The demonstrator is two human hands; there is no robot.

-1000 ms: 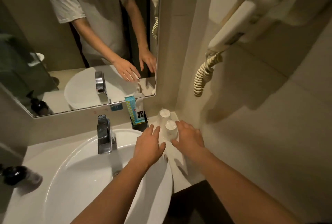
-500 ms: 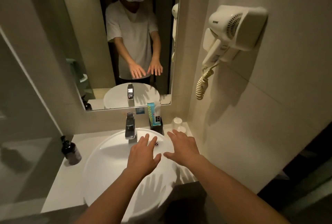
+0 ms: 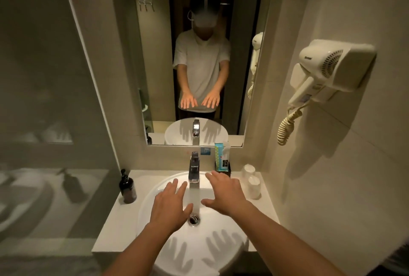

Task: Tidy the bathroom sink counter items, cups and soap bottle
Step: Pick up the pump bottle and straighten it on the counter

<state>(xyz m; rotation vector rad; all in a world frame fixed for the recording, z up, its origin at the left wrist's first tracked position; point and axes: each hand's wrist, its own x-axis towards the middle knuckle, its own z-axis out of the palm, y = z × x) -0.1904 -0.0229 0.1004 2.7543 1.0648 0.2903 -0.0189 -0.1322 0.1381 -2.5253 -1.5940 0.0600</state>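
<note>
Two clear cups stand upside down, one behind the other, at the right end of the counter: the far cup and the near cup. A dark soap bottle with a pump stands on the left end of the counter. My left hand and my right hand hover palm down over the white basin, fingers spread, holding nothing. Neither hand touches the cups or the bottle.
A chrome tap rises at the back of the basin, with the drain below it. A black holder with blue-green packets stands by the mirror. A wall hair dryer with a coiled cord hangs on the right.
My hands have drawn back from the cups on the right to over the basin, open and empty. The view has pulled back and up, showing the whole counter and mirror.
</note>
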